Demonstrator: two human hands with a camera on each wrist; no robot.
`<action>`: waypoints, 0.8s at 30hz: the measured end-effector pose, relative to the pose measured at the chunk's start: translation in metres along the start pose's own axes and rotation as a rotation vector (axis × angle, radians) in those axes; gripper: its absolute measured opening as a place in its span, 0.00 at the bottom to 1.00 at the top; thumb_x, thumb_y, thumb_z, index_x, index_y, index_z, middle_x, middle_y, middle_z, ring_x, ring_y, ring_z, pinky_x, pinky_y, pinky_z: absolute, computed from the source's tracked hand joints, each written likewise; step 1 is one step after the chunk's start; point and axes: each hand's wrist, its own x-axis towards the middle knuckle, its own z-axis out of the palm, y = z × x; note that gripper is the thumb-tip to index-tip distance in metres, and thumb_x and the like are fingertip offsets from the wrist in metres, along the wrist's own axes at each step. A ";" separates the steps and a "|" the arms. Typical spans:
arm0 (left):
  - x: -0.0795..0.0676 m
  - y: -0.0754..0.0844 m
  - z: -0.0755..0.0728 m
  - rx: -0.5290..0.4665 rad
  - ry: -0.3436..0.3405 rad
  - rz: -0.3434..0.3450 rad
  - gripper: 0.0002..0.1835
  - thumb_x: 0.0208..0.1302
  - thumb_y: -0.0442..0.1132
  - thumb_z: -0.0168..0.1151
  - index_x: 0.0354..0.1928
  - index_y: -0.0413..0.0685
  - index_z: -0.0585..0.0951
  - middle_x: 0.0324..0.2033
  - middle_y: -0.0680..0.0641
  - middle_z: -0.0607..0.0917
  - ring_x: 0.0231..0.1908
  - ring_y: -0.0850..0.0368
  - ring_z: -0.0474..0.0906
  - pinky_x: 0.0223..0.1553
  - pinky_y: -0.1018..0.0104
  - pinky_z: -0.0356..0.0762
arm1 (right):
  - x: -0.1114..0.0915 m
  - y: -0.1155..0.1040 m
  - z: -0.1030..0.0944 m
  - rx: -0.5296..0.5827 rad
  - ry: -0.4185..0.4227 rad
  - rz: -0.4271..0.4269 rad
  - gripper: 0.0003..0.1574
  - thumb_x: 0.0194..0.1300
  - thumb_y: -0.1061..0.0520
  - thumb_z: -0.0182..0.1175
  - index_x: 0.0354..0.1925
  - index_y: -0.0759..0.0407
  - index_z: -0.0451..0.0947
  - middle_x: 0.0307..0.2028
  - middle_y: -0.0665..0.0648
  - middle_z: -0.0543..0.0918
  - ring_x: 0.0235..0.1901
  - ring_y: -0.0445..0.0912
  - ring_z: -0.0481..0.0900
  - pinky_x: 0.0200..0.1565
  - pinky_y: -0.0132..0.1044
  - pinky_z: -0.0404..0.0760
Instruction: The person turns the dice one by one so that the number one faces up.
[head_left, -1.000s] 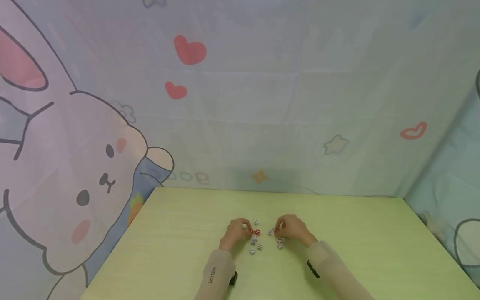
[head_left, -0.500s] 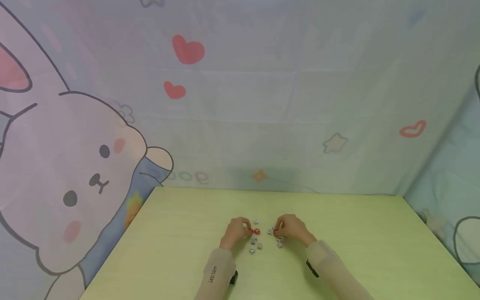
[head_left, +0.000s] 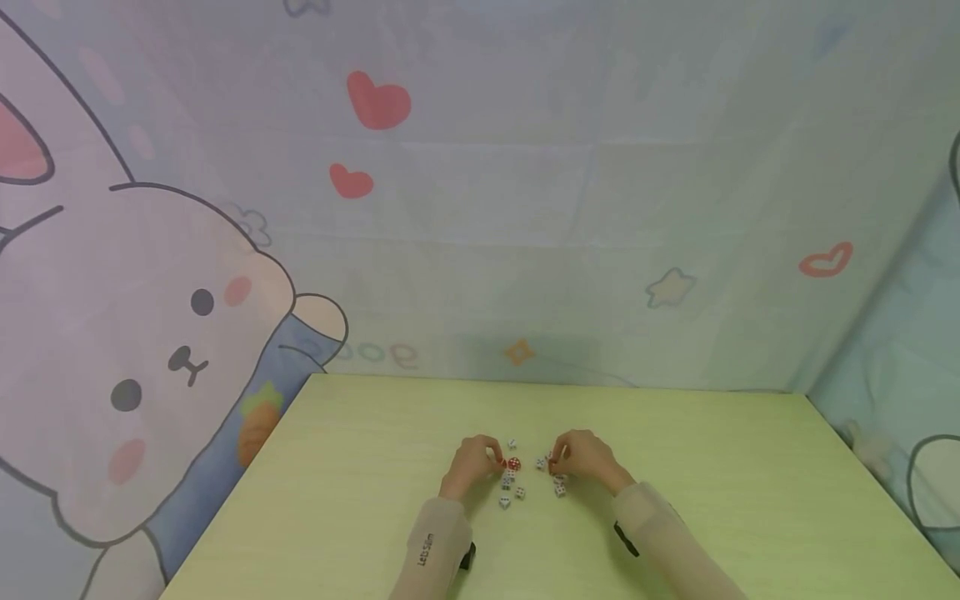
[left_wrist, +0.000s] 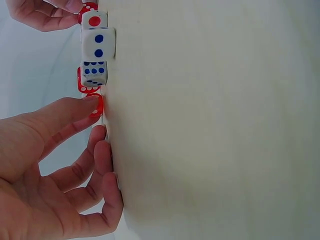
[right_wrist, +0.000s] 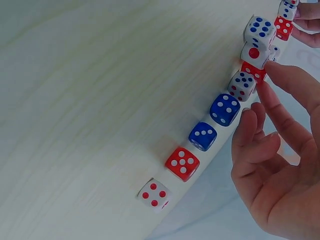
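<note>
You hold a red white-pipped cubic die [left_wrist: 99,107] centre-left, left-wrist view; second white-pipped red die [right_wrist: 253,71] upper right, right-wrist view.

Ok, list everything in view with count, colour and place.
white dice: at least seven, white, clustered on the table
red dice: at least four, red, two pinched, others on the table
blue dice: two, blue, beside the right hand
table: one, yellow-green, under the dice
backdrop: one, pale, printed with rabbit and hearts, behind the table
dark objects: two, black, at the wrists
sleeves: two, beige, on the arms
left hand: one, bare, at a red die
right hand: one, bare, at another
</note>
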 end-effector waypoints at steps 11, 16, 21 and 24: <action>-0.001 -0.001 0.000 -0.033 -0.002 0.010 0.04 0.46 0.31 0.66 0.26 0.43 0.79 0.42 0.39 0.81 0.25 0.57 0.72 0.28 0.65 0.69 | 0.002 -0.001 0.003 0.021 -0.014 0.000 0.05 0.47 0.56 0.67 0.24 0.54 0.79 0.21 0.49 0.77 0.18 0.41 0.69 0.19 0.32 0.65; -0.001 -0.001 0.002 -0.039 -0.002 0.007 0.04 0.46 0.31 0.66 0.26 0.43 0.80 0.42 0.39 0.81 0.26 0.57 0.73 0.28 0.65 0.69 | -0.001 0.005 -0.001 0.057 0.006 -0.017 0.05 0.51 0.55 0.64 0.28 0.55 0.79 0.22 0.50 0.78 0.20 0.40 0.71 0.20 0.32 0.67; 0.000 -0.003 0.002 -0.043 -0.001 0.004 0.05 0.46 0.31 0.66 0.26 0.43 0.80 0.40 0.40 0.81 0.28 0.55 0.75 0.30 0.64 0.70 | -0.008 0.019 -0.017 0.104 0.052 -0.037 0.07 0.57 0.55 0.59 0.34 0.56 0.78 0.27 0.53 0.79 0.24 0.41 0.72 0.23 0.34 0.69; 0.000 -0.003 0.001 -0.046 -0.001 0.000 0.05 0.45 0.32 0.66 0.26 0.43 0.80 0.40 0.40 0.81 0.29 0.54 0.76 0.30 0.63 0.71 | -0.014 0.031 -0.029 0.120 0.065 -0.015 0.08 0.59 0.56 0.56 0.35 0.57 0.78 0.30 0.54 0.79 0.26 0.42 0.73 0.25 0.34 0.70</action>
